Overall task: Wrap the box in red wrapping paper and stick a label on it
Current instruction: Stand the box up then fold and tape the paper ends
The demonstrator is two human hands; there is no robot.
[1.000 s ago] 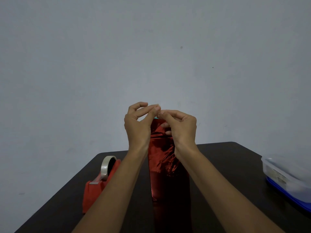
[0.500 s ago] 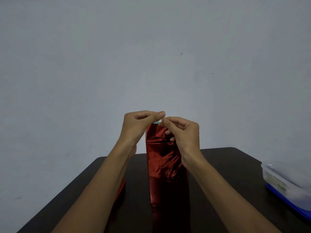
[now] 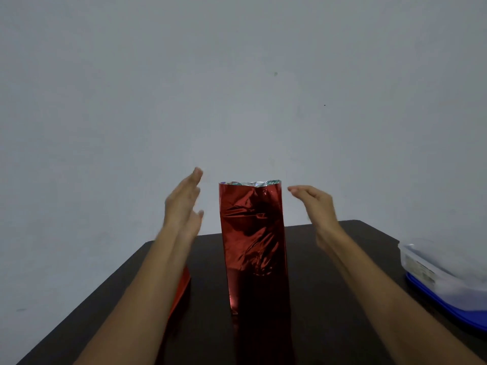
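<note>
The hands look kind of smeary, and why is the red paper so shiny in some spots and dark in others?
Head view: the left hand is smeared by motion blur, the right hand less so; the red paper is glossy foil, catching glare on its wrinkles up top and falling into shadow lower down.

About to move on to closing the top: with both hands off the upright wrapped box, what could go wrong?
1. The wrapped box stands tall and narrow with the left hand and right hand apart from it; a nudge could tip it.
2. Its open paper top looks untaped and may spring wider.
3. The plastic container sits at the table edge beside the right forearm.
</note>
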